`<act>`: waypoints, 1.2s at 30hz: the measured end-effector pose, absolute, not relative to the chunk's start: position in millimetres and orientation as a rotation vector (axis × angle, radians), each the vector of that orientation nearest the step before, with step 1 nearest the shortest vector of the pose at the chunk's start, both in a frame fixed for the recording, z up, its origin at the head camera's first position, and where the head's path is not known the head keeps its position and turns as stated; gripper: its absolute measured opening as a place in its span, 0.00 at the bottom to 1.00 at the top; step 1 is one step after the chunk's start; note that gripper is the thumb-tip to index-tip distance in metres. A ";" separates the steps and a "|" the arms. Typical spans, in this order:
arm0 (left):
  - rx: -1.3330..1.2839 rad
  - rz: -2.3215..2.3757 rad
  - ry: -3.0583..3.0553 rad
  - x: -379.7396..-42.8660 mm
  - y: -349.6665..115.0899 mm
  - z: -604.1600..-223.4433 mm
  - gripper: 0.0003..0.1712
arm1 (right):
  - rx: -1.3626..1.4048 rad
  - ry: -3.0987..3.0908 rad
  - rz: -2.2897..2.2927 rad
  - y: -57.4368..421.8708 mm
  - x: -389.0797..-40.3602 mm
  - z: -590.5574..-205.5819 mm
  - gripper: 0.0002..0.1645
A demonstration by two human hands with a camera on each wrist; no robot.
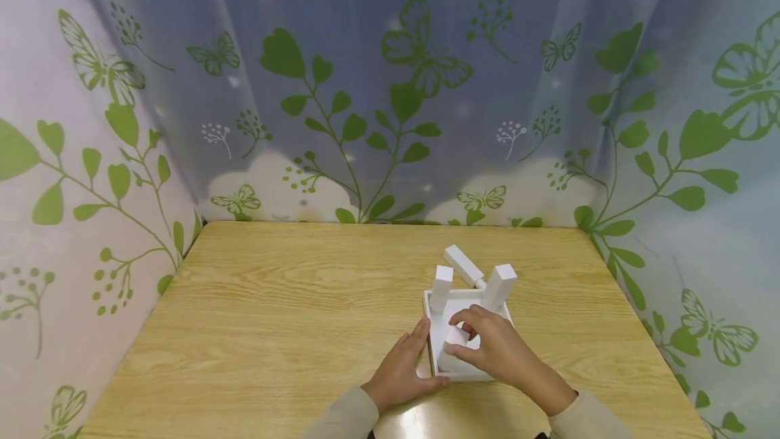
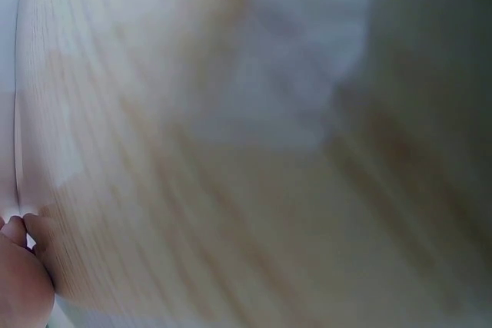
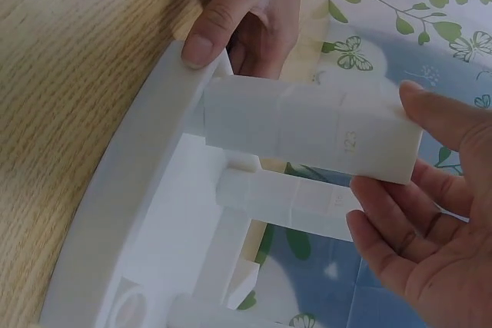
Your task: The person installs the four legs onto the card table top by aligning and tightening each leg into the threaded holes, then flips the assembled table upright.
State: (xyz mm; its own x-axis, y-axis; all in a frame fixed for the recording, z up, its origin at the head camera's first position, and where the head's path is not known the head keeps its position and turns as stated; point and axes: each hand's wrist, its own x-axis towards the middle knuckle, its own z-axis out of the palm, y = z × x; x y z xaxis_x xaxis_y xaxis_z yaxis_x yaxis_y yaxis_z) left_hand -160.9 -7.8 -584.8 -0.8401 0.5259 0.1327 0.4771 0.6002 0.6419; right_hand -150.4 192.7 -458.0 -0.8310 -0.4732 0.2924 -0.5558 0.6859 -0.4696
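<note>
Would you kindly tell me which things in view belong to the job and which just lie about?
Job:
- shallow white square tray, steadied by left hand
- white square-sided post, in right hand
- two similar posts, standing
- similar loose post beyond tray, probably

Surroundings:
- yellowish wood-grain table
- leaf-printed fabric curtain

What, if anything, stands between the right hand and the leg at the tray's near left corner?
Nothing visible: the right hand holds the white leg by its upper end. The left hand grips the tray.
</note>
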 end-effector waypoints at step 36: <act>0.856 1.065 2.747 -161.2 -7.7 -585.2 0.62 | 1.034 -2.819 0.767 201.4 -155.4 -446.8 0.17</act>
